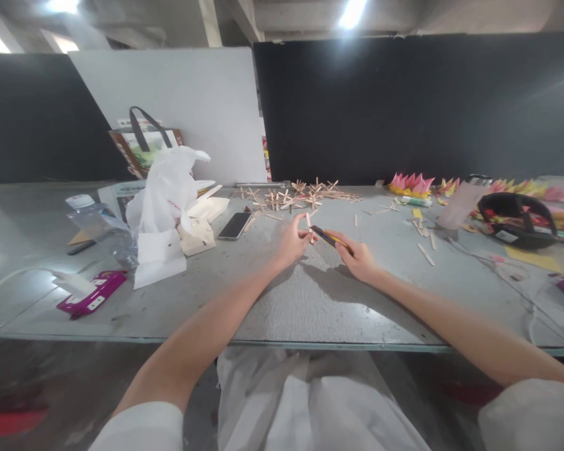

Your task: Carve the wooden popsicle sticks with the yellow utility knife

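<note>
My left hand (pixel 293 241) pinches a short wooden stick piece (pixel 309 228) between thumb and fingers, just above the grey table (pixel 282 300). My right hand (pixel 357 257) grips a dark utility knife with a yellow stripe (pixel 328 237), its tip pointing left and meeting the stick piece. Both hands hover over the middle of the table. Behind them lies a heap of wooden sticks and small stick crosses (pixel 297 195).
A black phone (pixel 235 225) lies left of my hands beside a white plastic bag (pixel 167 188) and wooden blocks. A magenta box (pixel 91 294) sits at the front left. Loose sticks (pixel 425 254), pink paper flowers (pixel 411 183) and a black strap device (pixel 517 216) are on the right.
</note>
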{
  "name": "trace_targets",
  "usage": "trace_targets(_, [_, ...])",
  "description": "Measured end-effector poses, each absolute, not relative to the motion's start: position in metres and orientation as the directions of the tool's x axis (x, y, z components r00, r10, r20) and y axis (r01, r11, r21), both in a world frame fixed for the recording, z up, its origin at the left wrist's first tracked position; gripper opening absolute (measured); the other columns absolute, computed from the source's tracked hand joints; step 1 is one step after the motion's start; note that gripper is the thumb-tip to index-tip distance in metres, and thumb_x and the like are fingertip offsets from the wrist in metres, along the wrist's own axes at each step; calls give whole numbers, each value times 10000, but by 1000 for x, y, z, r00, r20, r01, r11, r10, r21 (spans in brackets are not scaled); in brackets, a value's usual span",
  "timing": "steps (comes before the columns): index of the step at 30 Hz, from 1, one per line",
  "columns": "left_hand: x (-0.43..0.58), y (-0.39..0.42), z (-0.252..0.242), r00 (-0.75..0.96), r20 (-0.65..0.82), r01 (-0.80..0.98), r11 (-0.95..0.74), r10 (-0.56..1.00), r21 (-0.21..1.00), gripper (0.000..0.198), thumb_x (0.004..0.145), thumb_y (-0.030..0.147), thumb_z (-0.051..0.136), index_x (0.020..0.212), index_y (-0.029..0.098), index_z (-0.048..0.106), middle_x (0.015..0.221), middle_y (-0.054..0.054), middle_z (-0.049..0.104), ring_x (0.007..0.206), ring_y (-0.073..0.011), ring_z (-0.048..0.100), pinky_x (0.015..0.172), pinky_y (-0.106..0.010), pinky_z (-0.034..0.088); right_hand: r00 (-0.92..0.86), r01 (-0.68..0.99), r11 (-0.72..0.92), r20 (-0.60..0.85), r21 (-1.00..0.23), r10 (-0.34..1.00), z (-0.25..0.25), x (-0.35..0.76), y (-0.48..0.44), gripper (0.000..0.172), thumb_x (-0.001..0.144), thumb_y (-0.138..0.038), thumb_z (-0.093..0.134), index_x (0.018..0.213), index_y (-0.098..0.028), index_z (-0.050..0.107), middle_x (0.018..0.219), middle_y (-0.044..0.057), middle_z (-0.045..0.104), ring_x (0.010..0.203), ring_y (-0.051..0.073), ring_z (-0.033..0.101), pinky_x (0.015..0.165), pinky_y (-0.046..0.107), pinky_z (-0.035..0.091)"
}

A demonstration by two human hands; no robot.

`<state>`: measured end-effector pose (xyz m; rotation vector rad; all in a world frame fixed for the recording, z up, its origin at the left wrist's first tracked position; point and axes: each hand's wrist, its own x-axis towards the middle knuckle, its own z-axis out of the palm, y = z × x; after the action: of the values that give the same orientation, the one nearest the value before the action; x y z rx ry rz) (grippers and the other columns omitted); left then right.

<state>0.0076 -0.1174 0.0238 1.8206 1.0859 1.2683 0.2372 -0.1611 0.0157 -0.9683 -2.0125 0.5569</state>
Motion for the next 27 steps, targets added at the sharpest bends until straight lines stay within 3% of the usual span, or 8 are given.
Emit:
trace_targets(6, [9,-125,28,172,390,377,-426,904,822,545,970,146,618,1491,212,473,870,-22,810,747,-178,763,823,-333,597,-391,441,607,467,-661,793,15,239,-161,526,1100,-394,408,1543,-187,602,768,4,655,558,131,468,582,251,396])
trace_targets(11, [12,-133,32,162,388,440,-419,907,795,571,954,117,626,1501,216,499,864,-15,808,786,-191,766,840,-331,584,-411,445,597,440,-668,798,11,240,-160,527,1110,-413,402,1558,-200,583,682,-29,562,530,138,436,551,248,372])
trace_targets(16, [14,-134,32,146,382,414,-407,913,814,571,945,123,633,1493,220,507,849,-6,803,768,-190,761,826,-324,582,-410,425,610,458,-669,789,12,239,-161,519,1107,-410,400,1538,-198,596,705,-23,571,546,139,437,560,251,374])
trace_targets(21, [14,-131,31,148,378,358,-406,914,841,561,939,102,597,1482,205,502,818,-10,787,711,-166,725,804,-313,575,-400,413,589,442,-695,803,11,239,-160,530,1104,-427,405,1540,-191,590,641,-48,489,533,140,415,548,249,359])
trace_targets(27, [15,-128,30,133,352,325,-376,927,868,555,909,76,600,1441,217,532,719,24,732,660,-161,697,729,-288,548,-421,408,595,436,-692,796,13,237,-164,539,1100,-426,409,1542,-170,579,660,-39,522,537,138,426,554,255,367])
